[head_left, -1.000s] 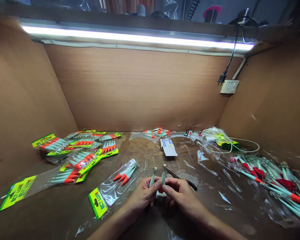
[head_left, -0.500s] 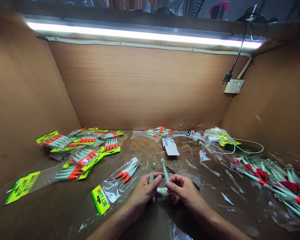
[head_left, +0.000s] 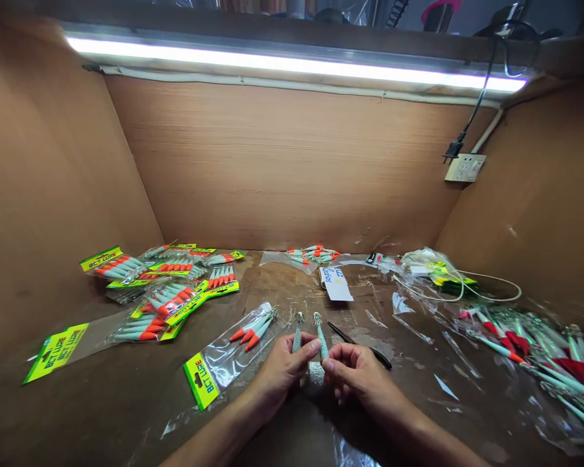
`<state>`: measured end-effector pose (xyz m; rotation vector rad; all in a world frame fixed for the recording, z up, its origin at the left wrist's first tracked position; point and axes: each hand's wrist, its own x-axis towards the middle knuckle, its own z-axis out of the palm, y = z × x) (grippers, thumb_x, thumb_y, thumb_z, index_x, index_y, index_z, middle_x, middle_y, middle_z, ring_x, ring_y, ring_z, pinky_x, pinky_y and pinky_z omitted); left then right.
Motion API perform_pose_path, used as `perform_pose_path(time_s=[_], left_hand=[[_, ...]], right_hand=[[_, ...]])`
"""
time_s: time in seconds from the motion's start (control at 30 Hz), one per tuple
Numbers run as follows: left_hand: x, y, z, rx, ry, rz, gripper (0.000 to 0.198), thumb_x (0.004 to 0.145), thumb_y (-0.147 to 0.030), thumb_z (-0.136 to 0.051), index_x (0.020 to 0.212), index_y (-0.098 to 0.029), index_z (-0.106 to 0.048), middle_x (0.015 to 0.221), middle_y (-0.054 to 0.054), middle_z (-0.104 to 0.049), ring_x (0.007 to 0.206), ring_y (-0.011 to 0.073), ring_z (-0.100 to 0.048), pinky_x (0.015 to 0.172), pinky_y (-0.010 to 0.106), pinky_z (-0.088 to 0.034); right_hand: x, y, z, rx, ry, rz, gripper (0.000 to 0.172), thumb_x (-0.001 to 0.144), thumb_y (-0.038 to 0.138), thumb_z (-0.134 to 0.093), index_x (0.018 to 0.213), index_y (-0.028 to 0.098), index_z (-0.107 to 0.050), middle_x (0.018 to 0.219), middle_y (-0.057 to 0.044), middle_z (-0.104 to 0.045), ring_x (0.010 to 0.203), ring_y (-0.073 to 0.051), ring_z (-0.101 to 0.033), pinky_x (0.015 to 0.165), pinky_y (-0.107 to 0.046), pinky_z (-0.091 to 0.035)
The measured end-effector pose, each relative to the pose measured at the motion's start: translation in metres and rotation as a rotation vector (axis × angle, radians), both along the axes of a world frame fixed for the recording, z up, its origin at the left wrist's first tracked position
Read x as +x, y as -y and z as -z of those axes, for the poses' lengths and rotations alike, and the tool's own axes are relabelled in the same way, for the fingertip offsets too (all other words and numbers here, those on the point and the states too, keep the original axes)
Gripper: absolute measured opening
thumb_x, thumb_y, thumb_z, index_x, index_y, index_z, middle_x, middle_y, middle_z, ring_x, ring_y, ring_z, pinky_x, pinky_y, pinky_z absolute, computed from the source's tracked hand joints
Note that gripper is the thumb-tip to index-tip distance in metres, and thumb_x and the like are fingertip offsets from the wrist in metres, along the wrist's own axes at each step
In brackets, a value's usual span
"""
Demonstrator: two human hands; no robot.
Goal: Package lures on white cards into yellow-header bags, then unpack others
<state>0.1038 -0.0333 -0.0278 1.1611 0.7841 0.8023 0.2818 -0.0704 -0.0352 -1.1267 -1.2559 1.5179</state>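
Side by side above the bench, my two hands each hold a pale fishing lure, hook end pointing away from me. My left hand [head_left: 292,363] is closed round the lower part of one lure [head_left: 298,334], thumb on top. Between thumb and fingers, my right hand [head_left: 353,370] pinches the other lure [head_left: 320,334] near its lower end. To the left lies a clear bag with a yellow-green BCT LURE header [head_left: 203,381], and several white lures with orange tips [head_left: 254,329] are at its far end. Black tweezers or pliers [head_left: 360,345] lie just beyond my right hand, partly hidden.
Packed lures in yellow-headed bags [head_left: 170,298] are heaped at the left. More orange-and-white lures [head_left: 314,253] lie at the back beside a white handwritten card [head_left: 338,284]. Loose lures [head_left: 540,350] pile up at the right, with plastic scraps [head_left: 446,387] nearer. A plug [head_left: 453,150] hangs above.
The view has shifted slightly, so the bench things appear a little further right. Both hands keep hold of their lures, which are now slightly closer together.
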Motion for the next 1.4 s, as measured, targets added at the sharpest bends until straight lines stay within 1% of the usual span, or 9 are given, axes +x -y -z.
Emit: perform_pose_path(time_s=[0.27, 0.37, 0.47, 0.57, 0.67, 0.77, 1.17, 1.27, 1.4], left_hand=[[0.0, -0.002, 0.007, 0.02, -0.051, -0.024, 0.038, 0.085, -0.05, -0.068, 0.094, -0.014, -0.062, 0.064, -0.003, -0.052, 0.051, 0.0074, -0.038, 0.047, 0.019, -0.027], [0.001, 0.0, 0.003, -0.002, -0.024, -0.068, 0.033, 0.086, -0.047, -0.066, 0.094, -0.017, -0.057, 0.06, -0.006, -0.045, 0.05, 0.0073, -0.035, 0.047, 0.019, -0.028], [0.001, 0.001, 0.0, -0.021, -0.014, -0.089, 0.028, 0.088, -0.046, -0.063, 0.09, -0.02, -0.053, 0.054, -0.011, -0.031, 0.047, 0.0068, -0.024, 0.045, 0.019, -0.028], [0.003, 0.0, 0.001, 0.012, -0.032, -0.088, 0.027, 0.088, -0.045, -0.061, 0.089, -0.021, -0.051, 0.052, -0.011, -0.03, 0.045, 0.007, -0.023, 0.043, 0.019, -0.026], [0.005, -0.001, 0.005, 0.061, -0.036, -0.07, 0.023, 0.087, -0.041, -0.059, 0.093, -0.02, -0.053, 0.051, -0.011, -0.031, 0.042, 0.0071, -0.024, 0.041, 0.019, -0.025], [0.007, -0.001, 0.006, 0.07, 0.043, -0.017, 0.019, 0.09, -0.038, -0.053, 0.095, -0.019, -0.053, 0.054, -0.011, -0.033, 0.041, 0.0067, -0.024, 0.043, 0.02, -0.031], [0.001, 0.009, -0.004, -0.055, 0.34, 0.143, 0.019, 0.095, -0.032, -0.041, 0.09, -0.018, -0.052, 0.062, -0.006, -0.036, 0.049, 0.0077, -0.028, 0.053, 0.021, -0.035], [0.003, 0.008, -0.006, 0.037, 0.292, 0.088, 0.024, 0.098, -0.037, -0.044, 0.092, -0.018, -0.057, 0.073, -0.002, -0.048, 0.063, 0.0106, -0.045, 0.066, 0.024, -0.043], [0.004, 0.01, -0.009, 0.314, 0.102, 0.018, 0.033, 0.098, -0.044, -0.048, 0.098, -0.019, -0.068, 0.106, 0.006, -0.057, 0.102, 0.0194, -0.055, 0.094, 0.031, -0.043]], right_hand=[[0.0, 0.001, -0.002, -0.016, -0.013, -0.001, 0.05, 0.074, 0.061, -0.075, 0.076, 0.014, -0.058, 0.061, 0.002, -0.06, 0.044, -0.007, -0.048, 0.045, -0.019, -0.041], [0.002, -0.002, 0.004, -0.02, 0.049, 0.034, 0.051, 0.077, 0.064, -0.07, 0.075, 0.015, -0.058, 0.056, 0.004, -0.056, 0.042, -0.007, -0.047, 0.042, -0.019, -0.037], [0.008, -0.006, 0.014, 0.0, 0.201, 0.088, 0.049, 0.08, 0.064, -0.065, 0.076, 0.016, -0.058, 0.057, 0.003, -0.058, 0.038, -0.007, -0.044, 0.039, -0.02, -0.03], [0.014, -0.008, 0.017, 0.139, 0.478, 0.125, 0.039, 0.085, 0.054, -0.064, 0.076, 0.016, -0.064, 0.06, 0.0, -0.062, 0.047, -0.01, -0.05, 0.046, -0.022, -0.032], [0.018, -0.006, 0.01, 0.275, 0.782, 0.145, 0.031, 0.089, 0.044, -0.06, 0.074, 0.017, -0.067, 0.065, -0.002, -0.067, 0.059, -0.014, -0.057, 0.055, -0.024, -0.033], [0.018, -0.004, 0.001, 0.303, 0.904, 0.142, 0.027, 0.09, 0.04, -0.058, 0.077, 0.02, -0.068, 0.071, -0.002, -0.071, 0.064, -0.016, -0.06, 0.058, -0.026, -0.033], [0.011, 0.0, -0.002, 0.354, 0.862, 0.126, 0.022, 0.092, 0.038, -0.058, 0.08, 0.021, -0.066, 0.065, 0.001, -0.067, 0.058, -0.015, -0.057, 0.056, -0.026, -0.034], [0.009, 0.003, -0.008, 0.396, 0.725, 0.069, 0.024, 0.095, 0.039, -0.054, 0.085, 0.021, -0.067, 0.073, -0.001, -0.07, 0.066, -0.017, -0.061, 0.063, -0.026, -0.042], [0.002, 0.012, -0.017, 0.477, 0.505, -0.022, 0.028, 0.095, 0.042, -0.056, 0.112, 0.023, -0.069, 0.108, -0.006, -0.071, 0.096, -0.022, -0.064, 0.088, -0.032, -0.048]])
